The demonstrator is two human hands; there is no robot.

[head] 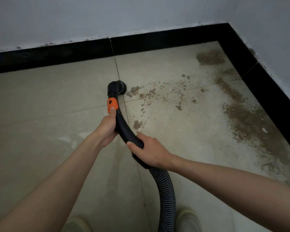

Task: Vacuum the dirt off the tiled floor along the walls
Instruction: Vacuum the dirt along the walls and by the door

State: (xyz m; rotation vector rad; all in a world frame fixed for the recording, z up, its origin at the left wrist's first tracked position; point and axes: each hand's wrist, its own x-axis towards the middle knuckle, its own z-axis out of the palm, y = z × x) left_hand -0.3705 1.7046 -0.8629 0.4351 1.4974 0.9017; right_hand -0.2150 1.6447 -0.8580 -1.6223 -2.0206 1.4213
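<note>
Fingers of our left hand point(107, 129) and right hand point(148, 151) both curl round one black vacuum wand point(124, 129), left thumb on its orange slider point(112, 104). One round nozzle point(117, 87) sits on the tiled floor point(49, 97) beside scattered dirt point(249, 121). One ribbed hose point(166, 190) trails between our two shoes point(188, 220).

Both bare arms reach forward, left hand point(107, 126) and right hand point(149, 151) curled in grips.
</note>
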